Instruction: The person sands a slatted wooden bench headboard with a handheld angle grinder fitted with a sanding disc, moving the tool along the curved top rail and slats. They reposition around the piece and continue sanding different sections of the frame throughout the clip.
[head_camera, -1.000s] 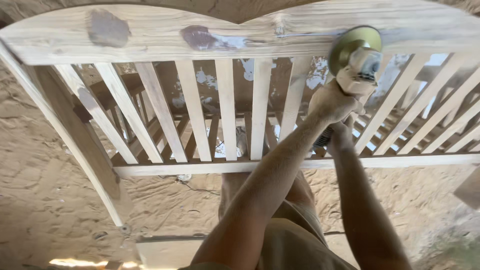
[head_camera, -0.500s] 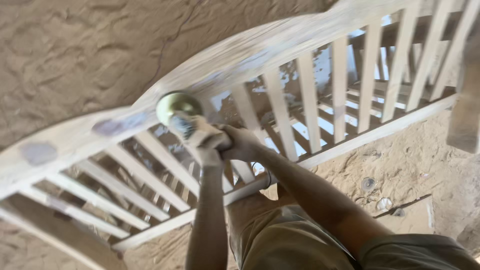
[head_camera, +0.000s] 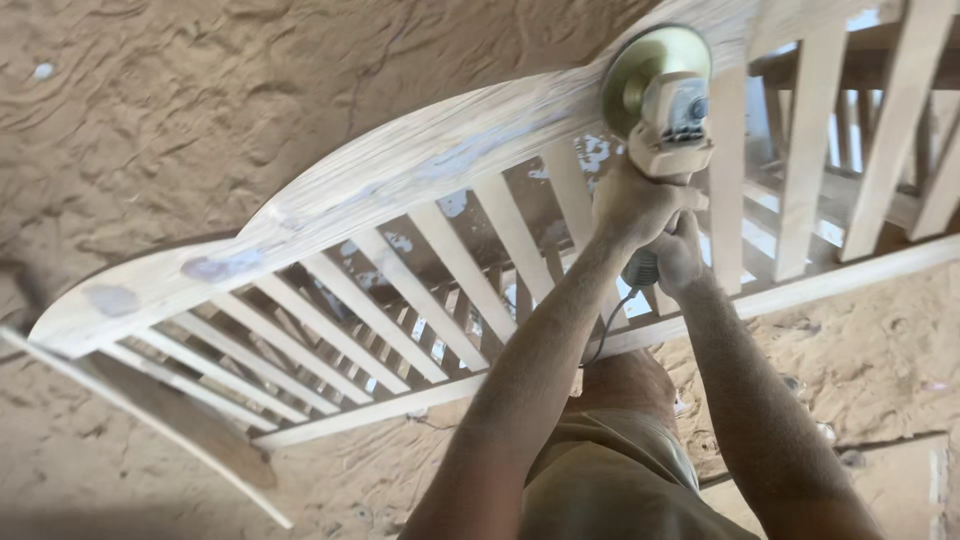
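Note:
A pale sander with a round greenish disc rests on the curved top rail of an unpainted wooden slatted frame. My left hand grips the sander's body just below the disc. Right behind it, my right hand is closed around the tool's dark rear handle. A thin cord hangs down from the handle between my forearms. Grey filler patches mark the rail further left. Vertical slats run from the top rail down to a straight bottom rail.
Sandy, dust-covered ground lies all around the frame. More slatted wooden pieces stand at the upper right. My knee and tan shorts are below the frame. A flat board edge shows at the lower right.
The view has swung, so the frame now slants up to the right. The sander and both hands sit further right along the top rail than half a second ago.

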